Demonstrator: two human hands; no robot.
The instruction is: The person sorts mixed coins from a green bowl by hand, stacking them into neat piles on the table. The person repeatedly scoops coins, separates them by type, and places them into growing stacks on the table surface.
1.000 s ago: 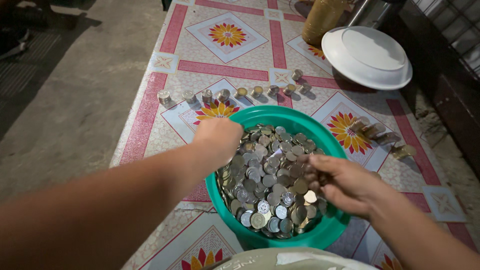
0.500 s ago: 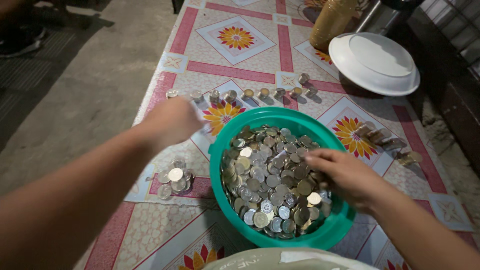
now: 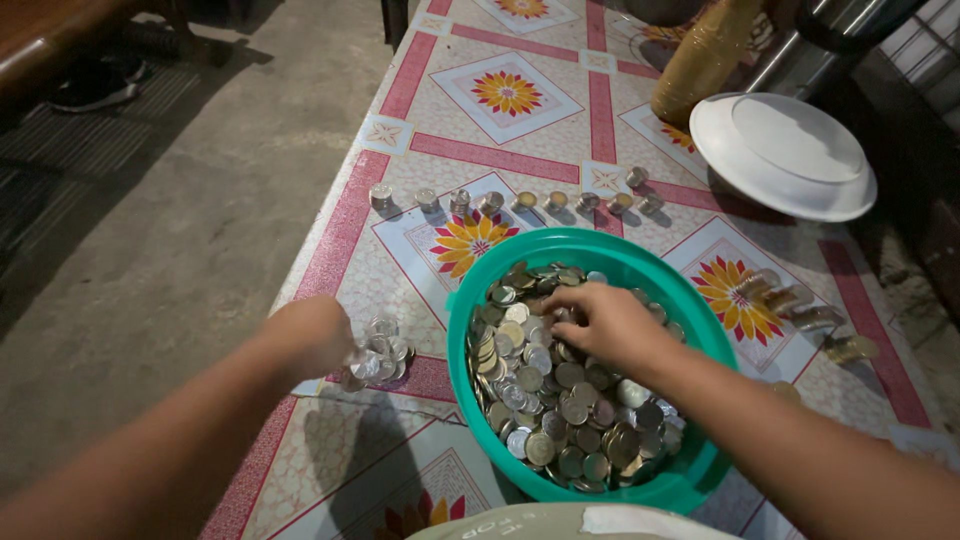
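Digging into green basin (image 3: 700, 330) of coins (image 3: 560, 400), right hand (image 3: 600, 320) curled closed on coins, left hand (image 3: 310, 335) fisted beside small pile (image 3: 380, 352)

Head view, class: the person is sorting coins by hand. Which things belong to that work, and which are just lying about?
In use:
- round green plastic basin full of mixed metal coins
- loose coin pile at the left hand
- right hand in the basin
- row of short coin stacks

Lying about:
- upturned white plate
- amber plastic bottle
- dark shoe

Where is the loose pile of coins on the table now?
In the head view, the loose coin pile lies on the table left of the green basin, beside the left hand.
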